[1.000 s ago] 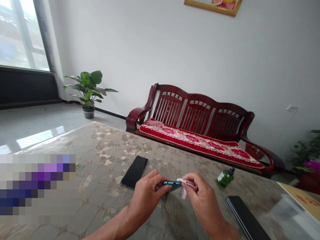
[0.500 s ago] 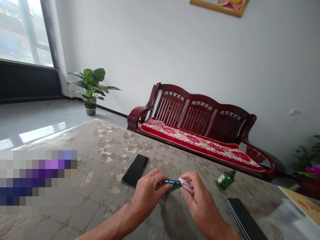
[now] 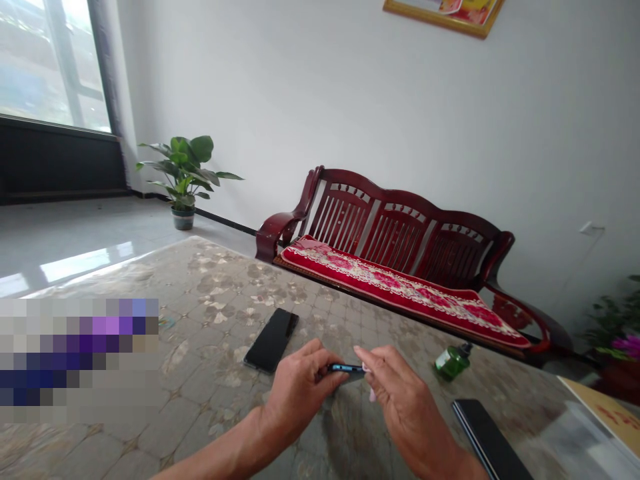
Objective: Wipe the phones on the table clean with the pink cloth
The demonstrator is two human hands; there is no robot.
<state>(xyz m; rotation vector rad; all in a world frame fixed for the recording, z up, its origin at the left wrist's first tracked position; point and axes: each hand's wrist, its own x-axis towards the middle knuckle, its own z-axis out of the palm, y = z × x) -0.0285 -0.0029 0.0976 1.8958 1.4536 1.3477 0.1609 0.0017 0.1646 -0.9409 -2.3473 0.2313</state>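
Note:
My left hand point(image 3: 305, 383) pinches one end of a blue-edged smartphone point(image 3: 346, 367) between thumb and fingers, its narrow edge turned towards me above the table. At the phone's other end is my right hand point(image 3: 403, 393), closed on a small pinkish cloth point(image 3: 372, 393) that touches the phone's edge. Most of the cloth is hidden by the fingers. Just left of my left hand, a black smartphone point(image 3: 271, 340) lies flat on the table. To the right of my right hand rests another dark phone point(image 3: 490, 437), partly cut off by the frame.
The patterned table cover point(image 3: 210, 400) spreads beneath everything. A green pump bottle point(image 3: 451, 362) stands beyond my right hand. A yellowish box point(image 3: 607, 417) lies at the right edge. Behind the table are a red wooden bench point(image 3: 395, 220) and a potted plant point(image 3: 183, 218). A blurred patch covers the left side.
My right hand has turned over the phone's end, its fingers now straighter and covering more of the cloth. My left hand keeps its hold, and the view has shifted slightly.

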